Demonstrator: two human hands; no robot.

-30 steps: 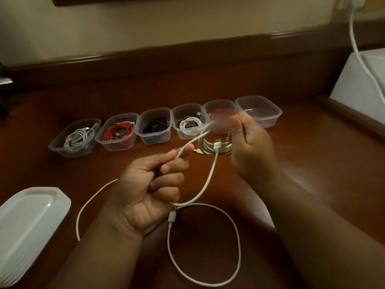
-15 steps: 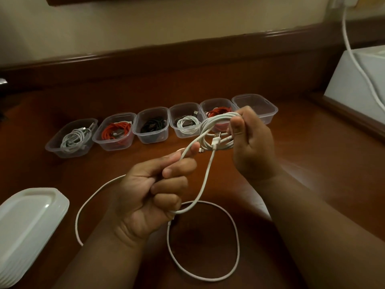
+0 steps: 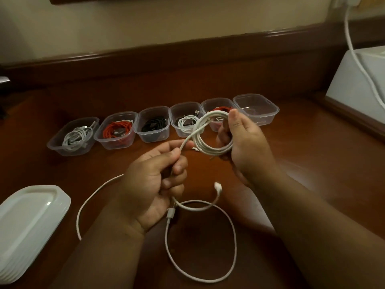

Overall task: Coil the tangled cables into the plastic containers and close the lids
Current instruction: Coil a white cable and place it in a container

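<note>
Now, the right hand [image 3: 241,140] holds the white coil [image 3: 210,134] up over the table [image 3: 312,174], fingers curled through the loops and thumb laid over the top, so the turns stay stacked and cannot spring apart. The left hand [image 3: 154,182] pinches the feeding strand between thumb and forefinger, the other fingers curled loosely round the cable lower down; that looks like a guide grip, giving tension while the line slides through. Below it a short tail ends in a plug [image 3: 217,185] hanging free, so there's little left to wind on this one, I'd say.

A second white cable [image 3: 233,226] lies in a loose ring on the table under the wrists, apparently waiting its turn; whether it is tangled with the held one I cannot tell.

Behind, six tubs stand in a row, touching side by side. Five hold coils already; the end tub [image 3: 256,109], just beyond the right hand, is bare, the likely home for this coil. The lids [image 3: 27,222] sit stacked at the left edge, out of the way, none fitted yet.
</note>
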